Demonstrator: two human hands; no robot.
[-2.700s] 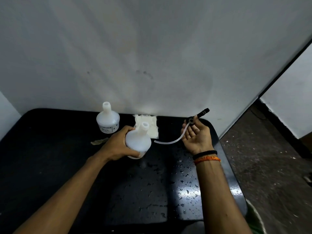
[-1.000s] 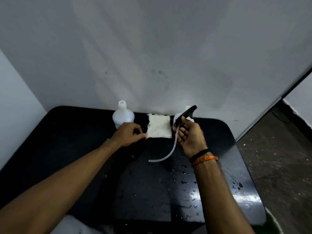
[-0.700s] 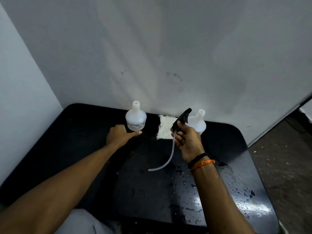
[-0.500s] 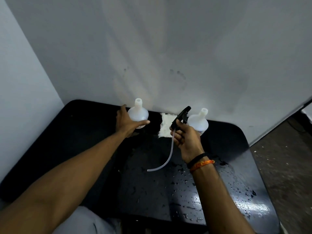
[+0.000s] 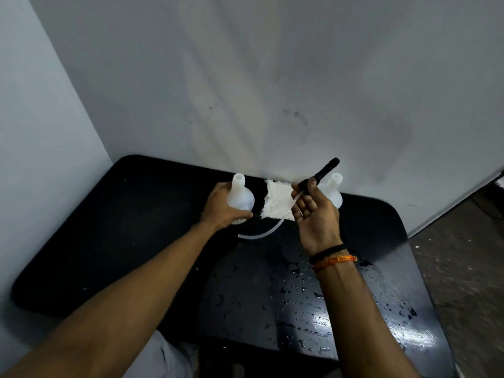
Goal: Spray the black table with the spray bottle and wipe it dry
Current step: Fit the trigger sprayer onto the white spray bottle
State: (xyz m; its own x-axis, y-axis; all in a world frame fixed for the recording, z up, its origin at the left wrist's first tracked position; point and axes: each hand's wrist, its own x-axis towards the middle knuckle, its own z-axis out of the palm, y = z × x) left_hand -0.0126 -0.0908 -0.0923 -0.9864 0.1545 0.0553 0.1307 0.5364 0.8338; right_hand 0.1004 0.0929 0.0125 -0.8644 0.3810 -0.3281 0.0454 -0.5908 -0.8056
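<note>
Left hand [image 5: 222, 207] now grips bottle [image 5: 240, 199], cloth [image 5: 278, 204] just beside.

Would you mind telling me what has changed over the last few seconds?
The left hand set one bottle down at the back right, then took hold of the other bottle at the left. The right hand kept the black spray head with its dangling tube. The white cloth stayed put.

A white, uncapped spray bottle [image 5: 241, 198] stands upright at the desk's 12 o'clock edge, and its black trigger head [image 5: 319, 176] with a clear, curved dip tube [image 5: 268, 231] is off it, raised at its 3 o'clock. A white cloth [image 5: 277, 203] lies between, and the black desk [image 5: 131, 230] is wet with droplets toward 5 o'clock.
</note>
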